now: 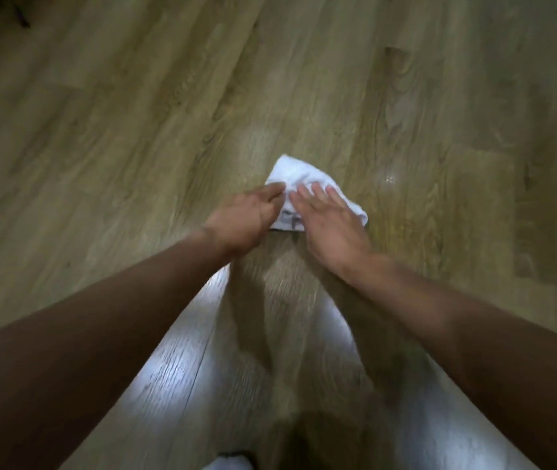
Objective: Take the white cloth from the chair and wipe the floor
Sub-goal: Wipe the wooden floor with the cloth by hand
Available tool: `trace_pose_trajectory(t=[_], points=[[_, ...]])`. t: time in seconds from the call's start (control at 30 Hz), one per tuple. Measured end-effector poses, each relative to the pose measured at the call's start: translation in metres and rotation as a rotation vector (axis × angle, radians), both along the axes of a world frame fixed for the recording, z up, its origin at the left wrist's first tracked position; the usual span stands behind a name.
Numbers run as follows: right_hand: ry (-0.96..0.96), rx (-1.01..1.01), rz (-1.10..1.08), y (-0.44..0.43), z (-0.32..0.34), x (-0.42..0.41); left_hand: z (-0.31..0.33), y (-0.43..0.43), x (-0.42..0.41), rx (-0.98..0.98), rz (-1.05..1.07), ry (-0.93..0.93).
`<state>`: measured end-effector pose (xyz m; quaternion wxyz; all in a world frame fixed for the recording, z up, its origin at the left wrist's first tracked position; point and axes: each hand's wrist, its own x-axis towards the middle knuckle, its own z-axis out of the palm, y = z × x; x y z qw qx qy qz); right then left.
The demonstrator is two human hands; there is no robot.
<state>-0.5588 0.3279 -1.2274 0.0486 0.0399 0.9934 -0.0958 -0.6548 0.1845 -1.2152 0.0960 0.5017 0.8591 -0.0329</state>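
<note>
left hand (243,218) perhaps pinches cloth (290,172)

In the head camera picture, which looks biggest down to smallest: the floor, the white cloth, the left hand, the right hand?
1. floor, by far.
2. white cloth and right hand: about alike, since the hands hide part of the cloth.
3. left hand, its fingers curled.

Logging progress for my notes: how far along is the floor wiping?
Done: the white cloth is already down on the wooden floor. In hand: the right hand presses flat on it, and the left hand grips its edge. Left: the wiping itself; how much floor is covered cannot be told.
</note>
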Motion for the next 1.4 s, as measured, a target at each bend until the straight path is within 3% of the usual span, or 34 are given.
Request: trace_pose_trajectory(t=[0.2, 0.3, 0.47, 0.57, 0.67, 0.73, 0.93, 1.07, 1.17, 1.3, 1.4], points=[[-0.016, -0.052, -0.087, -0.008, 0.007, -0.056, 0.013, 0.021, -0.035, 0.043, 0.282, -0.106], [-0.026, -0.007, 0.008, -0.032, -0.005, -0.023, 0.006, -0.017, 0.0, 0.118, 0.235, -0.13], [-0.054, -0.002, 0.158, -0.041, 0.002, -0.032, 0.001, -0.053, -0.01, -0.079, 0.167, -0.054], [-0.145, -0.077, 0.08, -0.041, 0.012, -0.074, 0.013, -0.032, -0.034, -0.083, 0.28, -0.037], [-0.101, -0.116, 0.007, -0.06, 0.013, -0.077, 0.026, -0.025, -0.032, -0.024, 0.361, -0.071], [-0.048, -0.078, 0.035, -0.064, 0.008, -0.059, 0.02, -0.037, -0.02, -0.056, 0.319, 0.008], [-0.07, -0.044, 0.216, -0.049, 0.011, -0.047, -0.014, -0.075, -0.017, 0.117, 0.152, 0.142], [-0.125, -0.069, 0.153, -0.055, 0.007, -0.109, -0.02, -0.08, -0.085, 0.117, 0.222, -0.053], [-0.09, -0.086, 0.072, -0.072, 0.001, -0.134, -0.011, -0.077, -0.112, 0.164, 0.237, -0.087], [0.022, -0.061, 0.158, -0.086, -0.009, -0.102, -0.012, -0.097, -0.068, 0.268, 0.299, -0.037], [0.0, -0.053, 0.257, -0.089, -0.011, -0.085, -0.02, -0.122, -0.051, 0.336, 0.236, -0.002]])
